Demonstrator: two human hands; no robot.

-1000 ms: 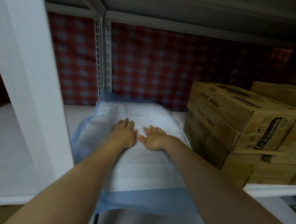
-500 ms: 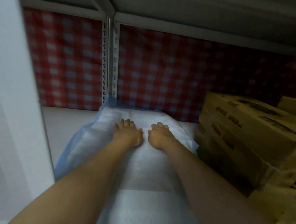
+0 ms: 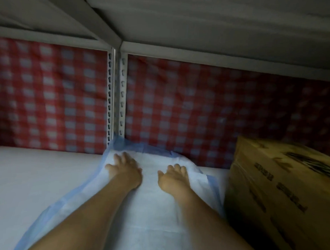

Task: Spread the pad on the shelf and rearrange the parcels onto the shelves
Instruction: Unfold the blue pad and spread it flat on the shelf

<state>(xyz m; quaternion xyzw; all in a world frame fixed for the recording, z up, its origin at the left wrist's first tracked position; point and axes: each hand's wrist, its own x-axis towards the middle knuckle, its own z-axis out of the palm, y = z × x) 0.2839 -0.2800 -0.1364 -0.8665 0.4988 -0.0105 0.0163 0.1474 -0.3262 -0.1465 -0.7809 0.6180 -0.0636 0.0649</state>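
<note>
Cardboard parcel [image 3: 281, 185] just beside pad [image 3: 149, 217]

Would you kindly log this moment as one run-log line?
step: spread pad; left hand: flat on pad; right hand: flat on pad; cardboard box: beside pad, right

Left hand [image 3: 125, 170], right hand [image 3: 173, 178] flat, apart

The left hand [image 3: 124, 169] and right hand [image 3: 174, 178] are bare. Both forearms [image 3: 93, 212] are bare too, right to the lower edge.
</note>
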